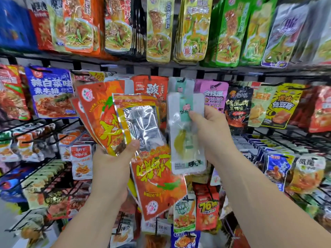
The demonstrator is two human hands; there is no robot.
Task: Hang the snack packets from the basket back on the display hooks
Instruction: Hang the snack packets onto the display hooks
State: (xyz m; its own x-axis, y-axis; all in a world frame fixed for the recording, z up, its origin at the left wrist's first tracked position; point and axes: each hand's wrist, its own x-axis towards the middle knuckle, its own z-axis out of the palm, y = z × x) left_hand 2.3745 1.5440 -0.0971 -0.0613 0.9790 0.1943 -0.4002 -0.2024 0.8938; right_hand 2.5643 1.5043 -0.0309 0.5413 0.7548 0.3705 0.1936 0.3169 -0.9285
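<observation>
Wire hooks (296, 88) behind; left hand (114, 158) grips glossy orange foil packets (103, 111), right hand (213, 129) pinches clear flat packet (186, 140).

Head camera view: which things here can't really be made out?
- The basket: nowhere in the head view, outside the frame.
- Top hole of the white packet in the right hand: too washed out to tell whether it is on a hook.
- Number of orange packets in the left hand: they overlap, and the silver-backed packet covers some.
- Top-left blue packets: print blurred.
</observation>
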